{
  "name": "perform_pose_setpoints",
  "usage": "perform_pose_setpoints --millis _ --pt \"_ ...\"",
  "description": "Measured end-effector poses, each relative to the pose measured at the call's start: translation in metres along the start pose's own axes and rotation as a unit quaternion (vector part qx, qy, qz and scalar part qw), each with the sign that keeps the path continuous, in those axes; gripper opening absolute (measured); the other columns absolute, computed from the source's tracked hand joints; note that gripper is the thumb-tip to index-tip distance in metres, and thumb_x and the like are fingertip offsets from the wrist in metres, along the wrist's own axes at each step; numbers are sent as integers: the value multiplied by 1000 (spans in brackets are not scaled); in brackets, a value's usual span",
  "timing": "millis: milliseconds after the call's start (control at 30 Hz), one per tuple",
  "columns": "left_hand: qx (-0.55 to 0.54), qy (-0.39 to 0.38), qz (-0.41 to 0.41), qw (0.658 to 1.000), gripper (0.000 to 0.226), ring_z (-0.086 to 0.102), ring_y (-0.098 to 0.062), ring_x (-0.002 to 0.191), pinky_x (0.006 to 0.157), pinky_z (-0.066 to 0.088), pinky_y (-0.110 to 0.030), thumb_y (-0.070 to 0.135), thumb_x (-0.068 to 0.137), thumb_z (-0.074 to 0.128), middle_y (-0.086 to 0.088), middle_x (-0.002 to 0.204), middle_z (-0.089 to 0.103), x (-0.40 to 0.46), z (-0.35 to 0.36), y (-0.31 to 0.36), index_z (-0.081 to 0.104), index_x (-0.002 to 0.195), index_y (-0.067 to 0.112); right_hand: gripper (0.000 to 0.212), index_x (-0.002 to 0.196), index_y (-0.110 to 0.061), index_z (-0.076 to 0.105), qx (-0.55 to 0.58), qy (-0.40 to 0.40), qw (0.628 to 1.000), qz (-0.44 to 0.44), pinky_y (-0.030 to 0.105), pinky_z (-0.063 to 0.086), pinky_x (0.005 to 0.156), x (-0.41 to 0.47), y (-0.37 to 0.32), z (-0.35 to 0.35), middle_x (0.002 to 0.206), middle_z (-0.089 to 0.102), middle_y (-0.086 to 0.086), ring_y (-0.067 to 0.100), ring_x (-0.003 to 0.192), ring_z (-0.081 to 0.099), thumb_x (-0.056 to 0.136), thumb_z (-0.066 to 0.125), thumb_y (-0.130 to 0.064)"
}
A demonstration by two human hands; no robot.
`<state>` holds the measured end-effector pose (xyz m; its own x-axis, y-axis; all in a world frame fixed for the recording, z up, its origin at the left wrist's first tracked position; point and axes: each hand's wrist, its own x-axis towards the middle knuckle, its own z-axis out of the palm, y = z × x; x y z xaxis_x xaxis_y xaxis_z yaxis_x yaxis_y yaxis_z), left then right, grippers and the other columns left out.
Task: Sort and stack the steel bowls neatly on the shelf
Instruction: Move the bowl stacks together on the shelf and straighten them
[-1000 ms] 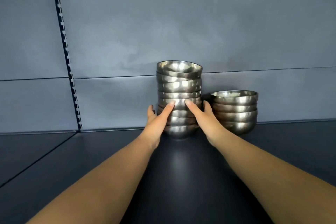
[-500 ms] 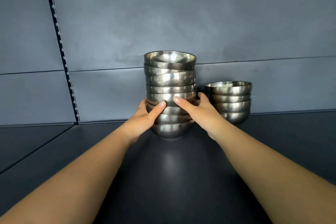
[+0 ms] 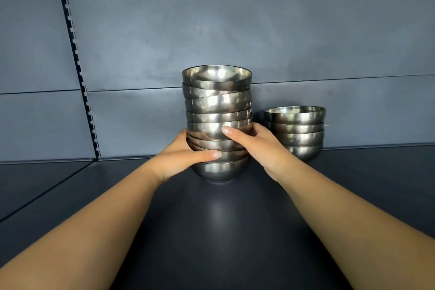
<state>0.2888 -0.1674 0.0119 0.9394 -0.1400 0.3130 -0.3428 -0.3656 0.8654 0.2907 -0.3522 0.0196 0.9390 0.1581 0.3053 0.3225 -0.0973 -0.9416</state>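
Observation:
A tall stack of several steel bowls [image 3: 217, 101] stands on the dark shelf [image 3: 223, 219], a little uneven in its upper half. My left hand [image 3: 181, 156] grips its lower left side, thumb across the front. My right hand [image 3: 256, 146] grips its right side, thumb on the front of a middle bowl. A shorter stack of several steel bowls [image 3: 295, 130] stands just to the right, against the back wall and apart from my hands.
A grey back panel [image 3: 211, 19] closes the shelf behind the stacks. A slotted black upright [image 3: 77, 66] runs down the panel at the left. A seam [image 3: 42, 193] crosses the shelf surface at the left.
Both hands have closed in from the front of the tall stack to grip its sides. The tall stack has shifted a little away from the short one.

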Motion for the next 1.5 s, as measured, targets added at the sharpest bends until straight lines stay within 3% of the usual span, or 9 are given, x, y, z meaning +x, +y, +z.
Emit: perform_pose_setpoints --millis 400,600,667,733,800,933,1100,1233,1500 --pt "-14 15 2 1000 89 55 -4 112 83 46 -14 25 57 86 7 122 56 5 10 -6 35 130 20 77 103 -26 58 -18 26 999 -22 26 46 87 8 1 -3 101 67 -12 7 97 61 38 69 -67" --pt "-77 -10 -20 997 96 57 -3 103 82 46 -18 20 57 84 4 125 53 4 14 -4 28 134 19 69 90 -30 56 -21 22 999 -18 21 43 73 7 1 -4 94 66 -14 7 92 62 37 65 -72" --pt "-180 -9 -10 984 112 61 -3 98 80 49 -21 35 45 85 2 122 58 4 10 3 26 139 19 67 91 -31 56 -18 10 999 -25 23 45 79 8 4 -6 95 67 -13 8 94 63 38 67 -71" --pt "-255 11 -6 967 141 51 -10 123 102 41 -35 54 31 88 1 138 50 7 1 10 15 147 21 67 97 -33 57 -20 -6 999 -36 28 46 90 8 7 -8 102 67 -10 9 98 63 42 68 -69" --pt "-251 32 9 967 132 42 -16 132 110 30 -43 49 44 85 0 145 44 9 -4 13 9 149 24 67 100 -33 57 -22 -19 999 -44 28 46 93 7 7 -10 106 67 -8 7 100 62 44 68 -67" --pt "-159 39 55 985 94 60 -11 112 95 47 -33 27 56 81 6 122 62 13 4 5 34 138 27 58 97 -39 59 -16 -41 998 -48 26 44 93 6 6 -14 103 68 -17 2 101 60 46 69 -64" --pt "-180 53 84 979 94 65 -9 103 74 53 -19 36 44 84 8 108 70 21 1 5 46 129 29 45 95 -44 61 -5 -44 998 -49 24 47 83 8 5 -15 98 69 -20 2 98 62 53 71 -58" --pt "-180 52 86 978 99 65 -10 105 79 53 -24 35 42 84 4 113 68 25 2 9 44 133 28 42 99 -46 60 -4 -41 998 -45 10 48 61 9 0 -19 94 68 -25 -6 85 63 59 71 -55" --pt "-158 34 70 984 116 62 -13 109 89 51 -37 35 36 87 0 124 61 30 -5 8 34 139 32 35 93 -29 64 -51 -23 997 -44 13 42 71 10 -2 -23 91 68 -18 -5 89 61 64 74 -46"
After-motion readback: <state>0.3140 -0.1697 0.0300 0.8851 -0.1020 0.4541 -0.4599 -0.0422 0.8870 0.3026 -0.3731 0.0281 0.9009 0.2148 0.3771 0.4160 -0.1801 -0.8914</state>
